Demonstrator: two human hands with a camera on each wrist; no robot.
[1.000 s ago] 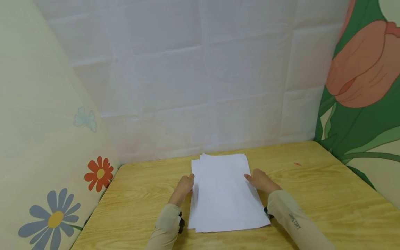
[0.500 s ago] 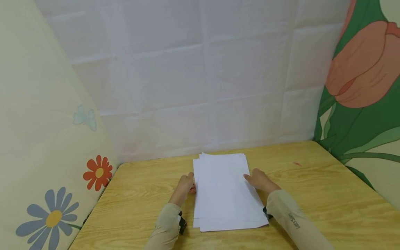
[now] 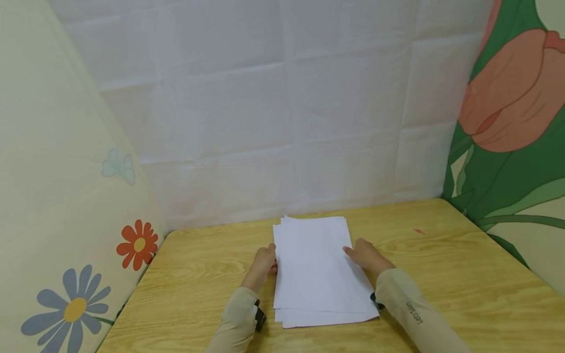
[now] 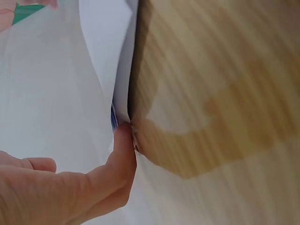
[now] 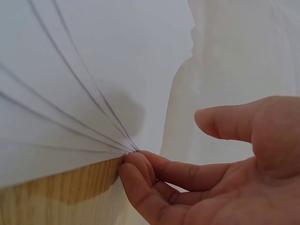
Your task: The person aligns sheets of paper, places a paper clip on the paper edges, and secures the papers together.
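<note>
In the head view, a stack of white paper sheets [image 3: 313, 269] lies on the wooden table between both hands. Its edges are uneven, with lower sheets showing at the left and front. My left hand [image 3: 261, 264] is at the left edge; in the left wrist view its bent fingers [image 4: 123, 150] press the sheets' side, the thumb held apart. Along the opposite side, my right hand [image 3: 366, 255] touches the edge. The right wrist view shows its fingertips [image 5: 136, 161] against the fanned sheet edges [image 5: 110, 119], while the thumb stands away from the paper.
A wood-grain table [image 3: 203, 274] extends around the stack. A small red mark [image 3: 419, 231] is on its right part. White cloth [image 3: 287, 108] hangs behind it, with flower-printed panels at the left [image 3: 75, 147] and right [image 3: 507, 181].
The lower sheets sticking out on the left have shifted right under the top ones, so that edge is closer together. My left hand moved slightly right; the right hand stayed nearly still.
</note>
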